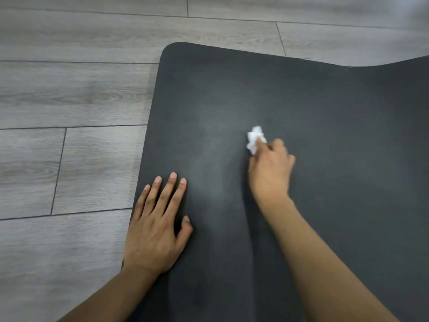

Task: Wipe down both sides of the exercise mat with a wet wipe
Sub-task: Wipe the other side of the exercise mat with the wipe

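Wiping mat (325,108) mid-frame with wipe (254,137) pinched in right grip (270,168); left grip (157,226) splayed flat, bracing lower left; next, likely strokes over unwiped areas.

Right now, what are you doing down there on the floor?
A person is cleaning a dark grey foam exercise mat laid on the grey wood-plank floor. The right hand pinches a crumpled white wet wipe against the mat, while the left hand rests flat near its left edge.
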Available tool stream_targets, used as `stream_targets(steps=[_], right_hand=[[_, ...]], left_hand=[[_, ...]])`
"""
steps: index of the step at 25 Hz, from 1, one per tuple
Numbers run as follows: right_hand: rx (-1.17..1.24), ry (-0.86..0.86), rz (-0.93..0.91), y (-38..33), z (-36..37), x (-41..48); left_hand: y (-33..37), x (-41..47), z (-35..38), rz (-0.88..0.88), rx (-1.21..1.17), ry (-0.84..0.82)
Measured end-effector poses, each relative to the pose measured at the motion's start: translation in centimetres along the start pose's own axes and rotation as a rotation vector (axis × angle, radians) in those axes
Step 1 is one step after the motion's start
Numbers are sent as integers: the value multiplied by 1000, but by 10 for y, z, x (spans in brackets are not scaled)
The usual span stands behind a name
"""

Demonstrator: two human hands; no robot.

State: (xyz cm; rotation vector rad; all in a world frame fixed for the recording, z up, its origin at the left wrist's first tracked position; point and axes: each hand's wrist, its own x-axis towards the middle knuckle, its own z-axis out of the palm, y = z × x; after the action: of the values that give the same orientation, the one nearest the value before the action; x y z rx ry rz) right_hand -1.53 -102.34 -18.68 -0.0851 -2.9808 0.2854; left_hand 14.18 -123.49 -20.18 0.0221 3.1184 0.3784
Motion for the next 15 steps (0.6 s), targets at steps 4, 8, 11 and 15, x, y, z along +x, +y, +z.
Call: stream_targets(steps=[4,8,11,15], right_hand=[[108,25,200,-23,4,-6],[197,-142,-327,-127,17,-36],[243,-286,-549,-138,15,-33],[205,22,-311,-49,17,-9]], left_hand=[[1,1,1,2,5,17],[-3,1,5,29,3,30],[-5,1,6,35,-1,25],[-4,2,0,31,-16,-2]])
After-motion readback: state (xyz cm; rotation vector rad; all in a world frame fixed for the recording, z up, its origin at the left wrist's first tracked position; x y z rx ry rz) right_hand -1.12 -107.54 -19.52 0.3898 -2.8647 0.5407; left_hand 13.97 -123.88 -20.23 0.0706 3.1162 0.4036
